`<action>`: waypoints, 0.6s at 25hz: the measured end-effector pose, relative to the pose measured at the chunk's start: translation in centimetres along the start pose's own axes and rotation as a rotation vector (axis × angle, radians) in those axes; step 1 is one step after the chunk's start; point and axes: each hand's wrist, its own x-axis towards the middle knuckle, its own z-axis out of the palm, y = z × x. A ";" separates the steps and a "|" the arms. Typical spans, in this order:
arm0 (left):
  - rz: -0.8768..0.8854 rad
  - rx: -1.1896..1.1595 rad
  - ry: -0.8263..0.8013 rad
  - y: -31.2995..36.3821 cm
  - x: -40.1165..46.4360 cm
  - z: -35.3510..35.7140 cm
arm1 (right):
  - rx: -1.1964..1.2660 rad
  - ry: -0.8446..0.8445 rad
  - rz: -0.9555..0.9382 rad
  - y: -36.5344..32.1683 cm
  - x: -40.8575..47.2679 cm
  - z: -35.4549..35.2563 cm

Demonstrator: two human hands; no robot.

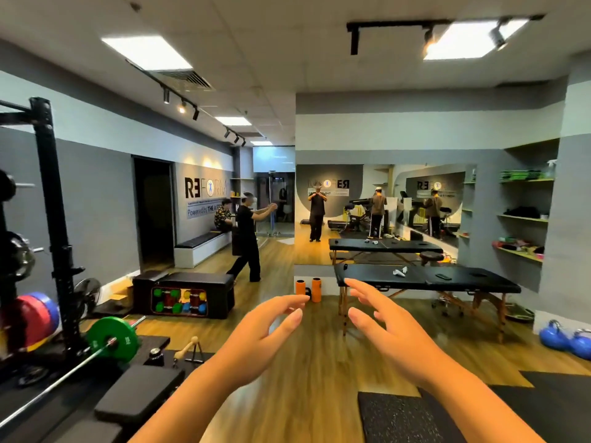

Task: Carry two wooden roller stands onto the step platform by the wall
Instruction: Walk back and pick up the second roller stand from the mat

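Both the left hand (256, 334) and the right hand (393, 330) are spread and hold nothing. A wooden-handled stand on a black metal base (188, 350) sits low left of them; cluttered black mats risk tripping.
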 end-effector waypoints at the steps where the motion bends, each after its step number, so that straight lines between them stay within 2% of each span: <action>1: -0.005 0.001 0.010 -1.2 2.2 0.2 | 0.007 -0.004 0.001 1.3 2.1 0.2; 5: -0.004 -0.005 0.038 -8.2 12.5 1.3 | 0.016 -0.022 -0.011 8.4 12.7 2.6; 15: 0.002 0.019 -0.015 -27.2 38.0 3.1 | -0.004 -0.003 0.009 25.4 39.4 8.6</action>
